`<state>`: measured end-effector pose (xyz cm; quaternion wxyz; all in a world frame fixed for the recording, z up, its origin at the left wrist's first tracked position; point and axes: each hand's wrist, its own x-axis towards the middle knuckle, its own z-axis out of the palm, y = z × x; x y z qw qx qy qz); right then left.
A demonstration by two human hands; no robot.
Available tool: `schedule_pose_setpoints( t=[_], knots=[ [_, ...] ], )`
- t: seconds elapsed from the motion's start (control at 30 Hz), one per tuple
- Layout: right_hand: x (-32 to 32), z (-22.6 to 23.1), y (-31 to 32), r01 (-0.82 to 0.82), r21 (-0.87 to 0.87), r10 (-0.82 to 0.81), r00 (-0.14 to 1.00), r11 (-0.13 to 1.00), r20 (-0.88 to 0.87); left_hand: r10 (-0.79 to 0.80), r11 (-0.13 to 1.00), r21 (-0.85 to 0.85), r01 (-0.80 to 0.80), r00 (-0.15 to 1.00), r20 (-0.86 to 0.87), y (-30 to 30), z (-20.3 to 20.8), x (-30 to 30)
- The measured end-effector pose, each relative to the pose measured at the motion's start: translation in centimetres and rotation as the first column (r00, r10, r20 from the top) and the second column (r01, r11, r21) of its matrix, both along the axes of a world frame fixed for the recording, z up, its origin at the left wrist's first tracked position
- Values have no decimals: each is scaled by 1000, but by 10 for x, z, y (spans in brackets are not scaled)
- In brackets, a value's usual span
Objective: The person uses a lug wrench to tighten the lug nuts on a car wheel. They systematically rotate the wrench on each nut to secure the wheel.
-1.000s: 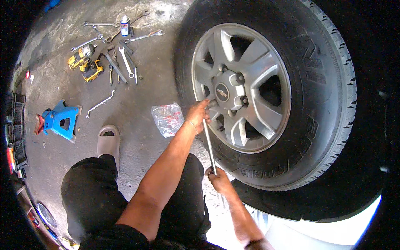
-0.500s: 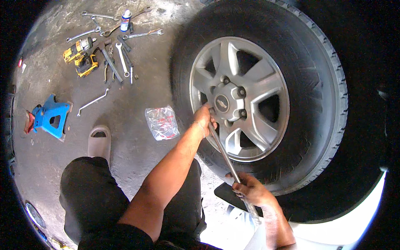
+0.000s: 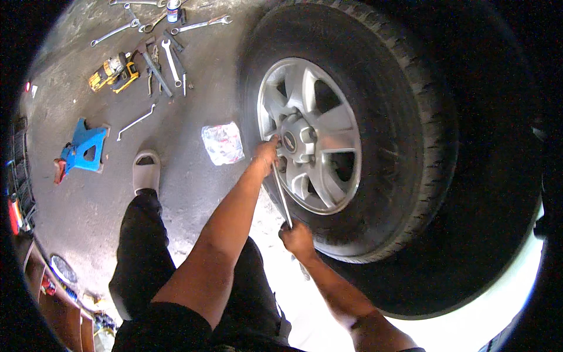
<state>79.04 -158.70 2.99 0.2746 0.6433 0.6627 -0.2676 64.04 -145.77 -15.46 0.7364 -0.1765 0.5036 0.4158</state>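
A large black tyre [image 3: 399,158] on a silver spoked wheel [image 3: 339,141] stands in front of me on the right. My left hand [image 3: 267,154] closes round the head end of a long metal wrench bar [image 3: 282,193], beside the wheel's hub [image 3: 298,138]. Whether the bar's end sits on a lug nut is hidden by my fingers. Lower down, my right hand [image 3: 298,239] grips the handle, and part of it shows below the fist. The bar slants down and to the right across the tyre's lower left side.
On the floor lie a clear plastic bag [image 3: 223,144], a blue stand [image 3: 87,148], an offset wrench [image 3: 136,122], a yellow cordless impact wrench [image 3: 108,73], several spanners [image 3: 171,61] and a small can [image 3: 173,10]. My sandalled foot [image 3: 146,173] is left of the bag. Shelving [image 3: 58,311] stands lower left.
My view has shifted, and the wheel appears more edge-on. The bar stands steeper in the picture. My right hand has moved left and up with it, while both hands keep their grip.
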Motion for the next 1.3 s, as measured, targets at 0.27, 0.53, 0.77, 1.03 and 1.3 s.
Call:
schedule_pose_setpoints(
  t=[0.27, 0.53, 0.77, 1.03, 1.3],
  knots=[
    [-19, 10, 3, 106, 14, -106, 991, 994, 79, -265, 964, -84, 253, 947, -183, 10, -2, 3],
    [-10, -11, -3, 150, 60, -153, 987, 987, 51, -313, 945, -17, 327, 887, -341, 10, 0, -2],
    [10, -47, -16, 176, 101, -171, 984, 979, -55, -433, 823, 90, 560, 723, -539, 4, -31, 9],
    [38, -81, -30, 169, 117, -132, 953, 979, -274, -328, 914, 63, 400, 823, -465, 3, -27, 14],
    [55, -122, -40, 235, 105, -171, 891, 966, -421, -292, 853, 185, 487, 741, -605, -4, -33, 11]
  ],
)
